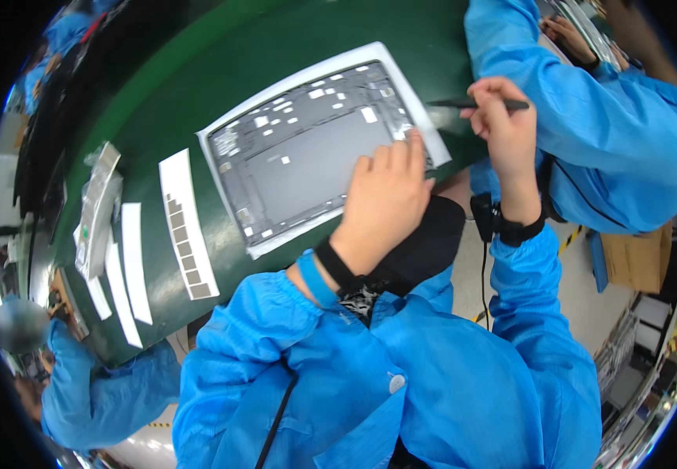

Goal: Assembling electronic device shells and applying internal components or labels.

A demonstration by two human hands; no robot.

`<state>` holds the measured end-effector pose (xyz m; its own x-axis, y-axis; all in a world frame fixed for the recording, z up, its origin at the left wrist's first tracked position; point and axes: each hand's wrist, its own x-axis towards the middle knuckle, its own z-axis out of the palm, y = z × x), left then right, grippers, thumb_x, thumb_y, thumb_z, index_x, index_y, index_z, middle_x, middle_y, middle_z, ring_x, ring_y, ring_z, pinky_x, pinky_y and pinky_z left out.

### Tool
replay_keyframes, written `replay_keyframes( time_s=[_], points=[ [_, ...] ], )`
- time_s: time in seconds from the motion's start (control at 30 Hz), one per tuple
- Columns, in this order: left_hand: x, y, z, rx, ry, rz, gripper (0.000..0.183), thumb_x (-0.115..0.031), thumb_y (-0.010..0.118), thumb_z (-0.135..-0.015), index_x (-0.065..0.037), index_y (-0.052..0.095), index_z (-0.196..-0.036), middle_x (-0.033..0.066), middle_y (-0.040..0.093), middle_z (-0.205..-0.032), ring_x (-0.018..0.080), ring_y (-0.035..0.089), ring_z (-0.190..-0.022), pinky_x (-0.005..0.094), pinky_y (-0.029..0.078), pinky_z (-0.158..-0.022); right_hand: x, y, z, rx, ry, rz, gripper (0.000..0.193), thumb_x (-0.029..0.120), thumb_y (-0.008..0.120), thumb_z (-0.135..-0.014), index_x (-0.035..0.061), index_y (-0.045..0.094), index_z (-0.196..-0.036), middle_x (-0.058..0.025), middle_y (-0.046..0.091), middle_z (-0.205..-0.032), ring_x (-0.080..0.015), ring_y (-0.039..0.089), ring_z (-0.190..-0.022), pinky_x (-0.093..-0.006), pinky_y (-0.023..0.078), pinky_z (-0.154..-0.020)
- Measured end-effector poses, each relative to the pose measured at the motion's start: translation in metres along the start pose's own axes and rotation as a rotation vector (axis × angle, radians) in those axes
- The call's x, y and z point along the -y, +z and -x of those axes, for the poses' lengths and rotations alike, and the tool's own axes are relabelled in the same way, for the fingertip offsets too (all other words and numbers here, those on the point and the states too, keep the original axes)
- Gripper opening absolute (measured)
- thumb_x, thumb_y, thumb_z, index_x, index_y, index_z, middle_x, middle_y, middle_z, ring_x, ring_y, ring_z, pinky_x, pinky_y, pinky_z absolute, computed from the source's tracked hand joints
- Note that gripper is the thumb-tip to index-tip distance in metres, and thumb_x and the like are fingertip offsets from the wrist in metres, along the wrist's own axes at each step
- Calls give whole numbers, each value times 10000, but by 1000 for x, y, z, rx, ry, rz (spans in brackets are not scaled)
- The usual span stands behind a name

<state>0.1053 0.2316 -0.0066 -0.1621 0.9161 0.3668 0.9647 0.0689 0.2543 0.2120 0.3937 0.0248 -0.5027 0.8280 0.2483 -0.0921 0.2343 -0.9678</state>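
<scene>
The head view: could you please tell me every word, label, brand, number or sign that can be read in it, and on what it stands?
No text can be read in this view.
Dark flat panel: its small white patches are too small to read, if printed.
White strip with grey squares: no readable text.
Clear plastic packet: glare and blur leave nothing readable.
</scene>
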Motion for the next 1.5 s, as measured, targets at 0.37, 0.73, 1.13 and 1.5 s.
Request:
replay_keyframes(
  time_s=[0.37, 0.73, 1.13, 1.5],
  points=[
    [-3, 2, -9, 76, 53, -65, 521, -240, 702, -796, 82, 578, -1186, 107, 564, -947, 252, 543, -903, 337, 455, -705, -39, 30, 9, -189, -108, 54, 204, 154, 583, -986, -37, 633, -1039, -40, 634, -798, -85, 593, -718, -230, 483, -662],
    [86, -106, 90, 14, -874, -273, 361, -330, 584, -944, 29, 547, -946, 226, 638, -911, 409, 637, -876, 493, 520, -695, -21, 40, 22, -80, -252, 655, 221, 127, 645, -888, 47, 680, -1091, -140, 664, -876, -271, 646, -814, -341, 512, -738],
    [107, -105, 53, 13, -862, -15, 211, -150, 503, -967, 51, 545, -918, 248, 644, -833, 409, 645, -840, 480, 517, -707, -39, 39, 22, -43, -279, 609, 250, 82, 668, -809, 66, 685, -1058, -128, 680, -917, -299, 648, -850, -378, 514, -762],
    [275, -187, -48, -492, -752, 486, 331, -144, 457, -1025, 69, 591, -1240, 117, 686, -1081, 166, 617, -971, 290, 468, -875, -23, 33, 31, -41, -265, 562, 182, 26, 634, -851, 21, 681, -1026, -135, 686, -911, -271, 671, -836, -346, 523, -768]
  ],
)
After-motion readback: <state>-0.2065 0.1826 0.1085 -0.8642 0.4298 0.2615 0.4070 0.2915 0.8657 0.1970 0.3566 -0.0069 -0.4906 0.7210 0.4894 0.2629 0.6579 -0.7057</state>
